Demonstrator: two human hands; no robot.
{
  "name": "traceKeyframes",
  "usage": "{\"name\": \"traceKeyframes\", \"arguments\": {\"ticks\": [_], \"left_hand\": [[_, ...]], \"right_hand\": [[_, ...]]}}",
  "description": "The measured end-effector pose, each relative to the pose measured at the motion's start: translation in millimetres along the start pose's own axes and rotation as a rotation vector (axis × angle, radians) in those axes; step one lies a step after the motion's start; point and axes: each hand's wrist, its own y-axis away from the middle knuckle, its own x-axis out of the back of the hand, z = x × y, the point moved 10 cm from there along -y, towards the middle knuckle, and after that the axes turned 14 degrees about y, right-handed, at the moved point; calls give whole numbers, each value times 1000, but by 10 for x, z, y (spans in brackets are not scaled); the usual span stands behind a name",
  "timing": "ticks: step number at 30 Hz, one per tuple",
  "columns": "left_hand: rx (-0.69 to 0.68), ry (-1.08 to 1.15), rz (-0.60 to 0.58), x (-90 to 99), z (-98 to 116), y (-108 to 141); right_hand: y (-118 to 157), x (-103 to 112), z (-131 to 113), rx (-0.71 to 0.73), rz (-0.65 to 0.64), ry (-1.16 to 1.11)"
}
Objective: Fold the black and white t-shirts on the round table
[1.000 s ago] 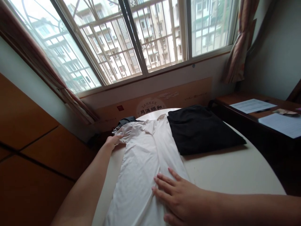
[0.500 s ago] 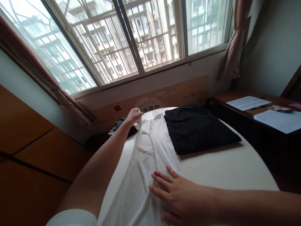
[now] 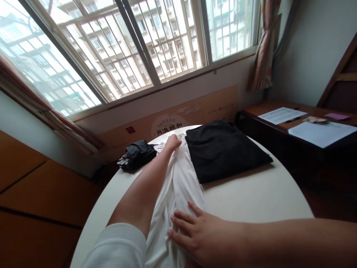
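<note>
Curved-edge white tbl (image 3: 251, 204): long creased white fabric garment (image 3: 185, 180) on it, just L of flat folded black cloth (image 3: 223, 152); crumpled dark-grey bundle (image 3: 138, 152) at tbl's far-L edge. R hand (image 3: 196, 232) spread, palm-down on garment's near pt; L hand (image 3: 173, 142) pinching garment's far end.

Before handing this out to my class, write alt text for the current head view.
A person's left hand grips the far end of a white cloth on a white table, while the right hand lies spread on the cloth's nearer part. Folded black cloth lies alongside, with a barred window beyond.
</note>
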Motion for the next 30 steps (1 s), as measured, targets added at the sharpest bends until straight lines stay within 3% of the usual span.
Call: {"name": "traceKeyframes", "arguments": {"ticks": [6, 11, 13, 15, 18, 20, 22, 26, 28, 30], "left_hand": [[43, -9, 43, -69, 29, -36], [34, 99, -60, -236, 144, 21], [38, 168, -106, -197, 139, 118], [12, 274, -131, -40, 114, 308], [-105, 362, -125, 376, 47, 882], [-135, 286, -146, 622, -98, 1484], [-62, 203, -155, 810, -379, 2193], [163, 75, -88, 1006, -1089, 3572], [255, 36, -68, 981, -1423, 4072], [317, 38, -79, 904, -1687, 4399]], "right_hand": [[-1, -58, 1, -19, -22, 7], [0, -115, 18, -7, -24, 0], [4, -105, 21, 0, -23, -7], [11, -65, 22, -1, -32, -21], [17, 34, 16, -2, -54, -58], [5, 101, 18, 1, -61, -82], [-26, 143, 66, -12, -64, -88], [-121, 166, 388, -118, -56, -16], [-170, 205, 666, -209, -18, 49], [-223, 260, 978, -305, 25, 121]]}}
